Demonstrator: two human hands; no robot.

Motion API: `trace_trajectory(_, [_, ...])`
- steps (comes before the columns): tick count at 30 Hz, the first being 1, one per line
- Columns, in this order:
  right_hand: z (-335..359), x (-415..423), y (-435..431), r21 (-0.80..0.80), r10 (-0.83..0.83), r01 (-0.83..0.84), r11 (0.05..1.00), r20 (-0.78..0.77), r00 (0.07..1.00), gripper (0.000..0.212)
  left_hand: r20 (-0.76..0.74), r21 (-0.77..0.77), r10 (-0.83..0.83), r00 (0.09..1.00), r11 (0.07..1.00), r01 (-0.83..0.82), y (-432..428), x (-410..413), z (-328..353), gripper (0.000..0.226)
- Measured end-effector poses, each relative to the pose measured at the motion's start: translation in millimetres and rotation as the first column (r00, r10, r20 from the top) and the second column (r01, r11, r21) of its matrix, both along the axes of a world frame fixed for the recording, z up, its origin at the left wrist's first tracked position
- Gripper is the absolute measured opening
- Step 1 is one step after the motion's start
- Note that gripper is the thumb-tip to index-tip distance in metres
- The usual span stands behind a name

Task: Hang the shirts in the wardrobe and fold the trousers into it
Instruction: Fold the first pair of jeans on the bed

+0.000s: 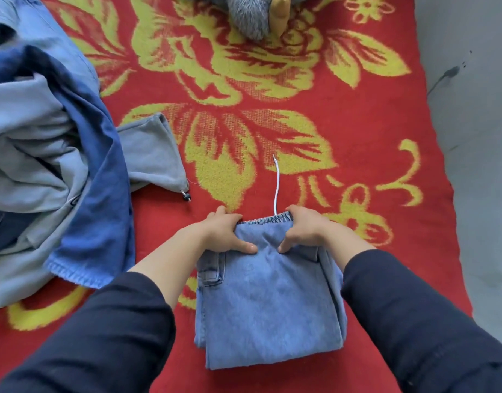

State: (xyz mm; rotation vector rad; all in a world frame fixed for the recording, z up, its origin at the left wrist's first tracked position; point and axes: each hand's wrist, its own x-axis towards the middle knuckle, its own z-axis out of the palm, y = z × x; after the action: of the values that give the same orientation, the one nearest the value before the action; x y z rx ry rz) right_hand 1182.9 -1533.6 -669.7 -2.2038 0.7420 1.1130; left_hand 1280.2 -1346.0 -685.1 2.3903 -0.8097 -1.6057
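Folded light-blue denim trousers (pixel 269 304) lie flat on the red and yellow flowered blanket (pixel 272 89), in several layers, elastic waistband at the far end. A white drawstring (pixel 277 182) trails away from the waistband. My left hand (pixel 225 232) grips the far left corner of the folded trousers, thumb on top, fingers curled over the edge. My right hand (pixel 302 229) grips the far right corner the same way. Both sleeves are dark.
A heap of clothes (pixel 45 154) lies at the left: pale grey-blue garments and a darker blue one, with a grey trouser leg (pixel 153 154) reaching toward the middle. A grey furry thing with a tan part (pixel 255 15) sits at the far edge. Grey floor (pixel 477 137) runs along the right.
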Motion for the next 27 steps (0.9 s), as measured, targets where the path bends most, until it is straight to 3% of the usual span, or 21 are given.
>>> trace_trajectory(3, [11, -4, 8, 0.044, -0.008, 0.009, 0.999, -0.022, 1.0, 0.087, -0.106, 0.003, 0.086, 0.991, 0.996, -0.086, 7, -9, -1, 0.111])
trace_trajectory(5, [20, -18, 17, 0.084, -0.03, 0.029, 0.996, 0.019, 0.999, 0.069, -0.135, -0.002, 0.124, 0.983, 0.992, -0.126, 17, -22, 7, 0.105])
trace_trajectory(9, [39, -62, 42, 0.069, -0.046, 0.039, 0.997, 0.105, 0.993, 0.049, 0.118, -0.001, 0.085, 0.989, 0.996, -0.085, 38, -69, 41, 0.066])
trace_trajectory(13, [66, -109, 67, 0.025, 0.047, -0.052, 0.998, 0.187, 0.981, 0.037, 0.278, -0.035, 0.068, 0.958, 0.998, -0.06, 64, -129, 73, 0.067])
trace_trajectory(17, [101, -164, 91, -0.009, 0.181, -0.186, 0.983, 0.284, 0.942, 0.028, 0.421, -0.124, 0.154, 0.894, 0.986, -0.112, 93, -199, 110, 0.023])
trace_trajectory(19, [117, -184, 104, -0.048, 0.278, -0.278, 0.959, 0.336, 0.9, 0.03, 0.446, -0.116, 0.182, 0.877, 0.983, -0.145, 103, -228, 133, 0.016])
trace_trajectory(25, [192, -200, 139, -0.123, 0.507, -0.52, 0.846, 0.489, 0.71, 0.037, 0.538, -0.15, 0.324, 0.778, 0.945, -0.29, 151, -280, 193, 0.031])
trace_trajectory(27, [219, -196, 161, -0.103, 0.547, -0.582, 0.807, 0.502, 0.67, 0.052, 0.584, -0.144, 0.339, 0.738, 0.938, -0.316, 176, -292, 218, 0.024])
